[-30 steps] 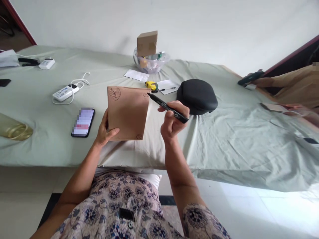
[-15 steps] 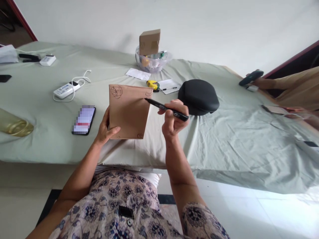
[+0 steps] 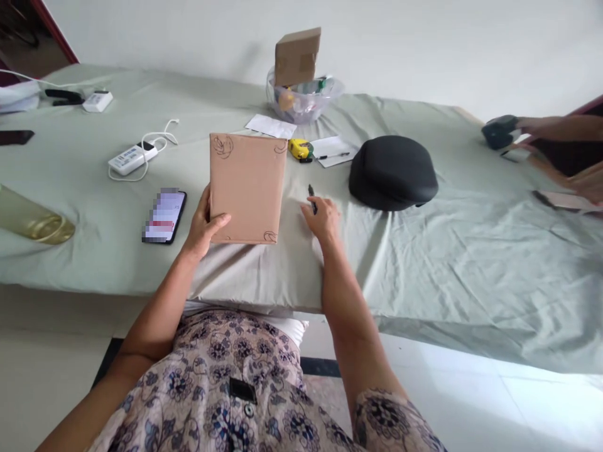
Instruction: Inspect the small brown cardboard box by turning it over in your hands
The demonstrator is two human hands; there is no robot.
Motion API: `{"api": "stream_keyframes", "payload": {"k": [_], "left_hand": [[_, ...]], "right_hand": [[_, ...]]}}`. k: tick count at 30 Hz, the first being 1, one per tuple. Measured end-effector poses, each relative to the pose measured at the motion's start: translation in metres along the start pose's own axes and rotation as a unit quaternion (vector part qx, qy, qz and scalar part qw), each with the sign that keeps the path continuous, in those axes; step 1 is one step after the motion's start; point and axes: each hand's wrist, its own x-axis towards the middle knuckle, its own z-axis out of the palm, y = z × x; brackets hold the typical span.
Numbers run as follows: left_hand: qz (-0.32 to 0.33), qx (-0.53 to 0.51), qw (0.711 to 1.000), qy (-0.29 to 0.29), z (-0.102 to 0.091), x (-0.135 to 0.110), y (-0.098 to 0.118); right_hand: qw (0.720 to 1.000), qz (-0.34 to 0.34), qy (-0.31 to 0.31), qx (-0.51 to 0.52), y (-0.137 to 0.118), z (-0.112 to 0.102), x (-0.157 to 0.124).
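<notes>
My left hand [image 3: 203,225] grips the lower left edge of a brown paper-covered book [image 3: 247,185], thumb on its front; the cover has small black doodles in three corners. My right hand [image 3: 322,220] rests low on the green table cloth [image 3: 447,251] to the right of the book, fingers closed around a black marker [image 3: 311,198] whose tip points away from me.
A phone [image 3: 164,215] lies left of the book, a white power bank with cable [image 3: 129,158] beyond it. A black rounded case [image 3: 393,174], yellow tape measure [image 3: 300,149], papers, and a clear bowl with a cardboard box [image 3: 298,56] sit farther back. Another person's hands [image 3: 541,129] work at far right.
My right hand has dropped from the raised position beside the book's top corner down onto the table, with the marker now pointing away. The book is tilted flatter.
</notes>
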Motion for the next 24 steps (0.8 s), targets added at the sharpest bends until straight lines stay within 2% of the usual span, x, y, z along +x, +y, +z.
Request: {"api": "stream_keyframes", "payload": {"k": [5, 7, 9, 11, 13, 15, 16, 18, 21, 24], "left_hand": [[-0.025, -0.021, 0.999, 0.006, 0.0, 0.006, 0.011], [-0.023, -0.019, 1.0, 0.001, -0.001, 0.008, 0.015], [-0.017, -0.018, 1.0, 0.005, 0.0, 0.011, 0.018], [-0.008, -0.016, 1.0, 0.013, 0.003, 0.014, 0.018], [0.006, -0.011, 1.0, 0.014, 0.007, 0.017, 0.014], [0.016, -0.007, 1.0, 0.008, 0.011, 0.02, 0.007], [0.018, -0.003, 1.0, 0.003, 0.012, 0.021, 0.004], [0.019, 0.006, 1.0, -0.009, 0.013, 0.023, -0.003], [0.021, 0.032, 0.998, -0.041, 0.012, 0.023, -0.01], [0.012, 0.067, 0.995, -0.068, 0.003, 0.02, -0.013]], "right_hand": [[0.996, 0.009, -0.061, -0.069, -0.011, 0.0, -0.006], [0.998, 0.002, -0.049, -0.034, -0.013, -0.003, -0.006], [0.996, -0.023, -0.025, 0.079, -0.015, -0.005, -0.006], [0.963, -0.065, -0.05, 0.258, -0.019, -0.007, -0.008], [0.89, -0.106, -0.145, 0.418, -0.027, -0.008, -0.012], [0.82, -0.139, -0.248, 0.497, -0.037, -0.009, -0.018], [0.799, -0.154, -0.283, 0.508, -0.043, -0.009, -0.02], [0.785, -0.169, -0.312, 0.507, -0.052, -0.009, -0.024], [0.79, -0.153, -0.299, 0.513, -0.059, -0.008, -0.026], [0.801, -0.128, -0.282, 0.513, -0.058, -0.007, -0.025]]}}
